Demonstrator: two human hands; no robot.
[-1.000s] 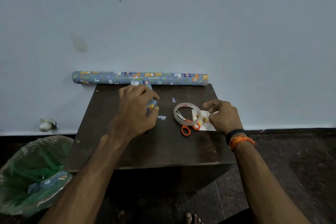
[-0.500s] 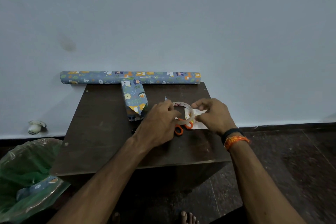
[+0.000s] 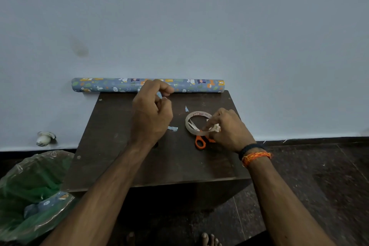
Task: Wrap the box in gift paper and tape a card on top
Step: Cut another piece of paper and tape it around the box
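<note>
My left hand (image 3: 152, 112) is curled over the wrapped box at the back middle of the dark table (image 3: 111, 146). The box is almost hidden; only a sliver of its blue patterned paper (image 3: 159, 95) shows between my fingers. My right hand (image 3: 229, 132) pinches the near rim of the clear tape roll (image 3: 194, 117), with something small and white at its fingertips. The card lies hidden beneath that hand. Orange-handled scissors (image 3: 200, 144) lie partly under the tape roll.
A roll of blue cartoon gift paper (image 3: 111, 85) lies along the wall behind the table. Two small paper scraps (image 3: 172, 128) rest mid-table. A green bin bag (image 3: 30, 185) with offcuts stands at the left, and a small white object (image 3: 45, 138) sits by the skirting.
My left hand left the box, reached to the tape roll, and has now gone back over the box. My right hand has stayed at the tape roll, closing on its near rim.
</note>
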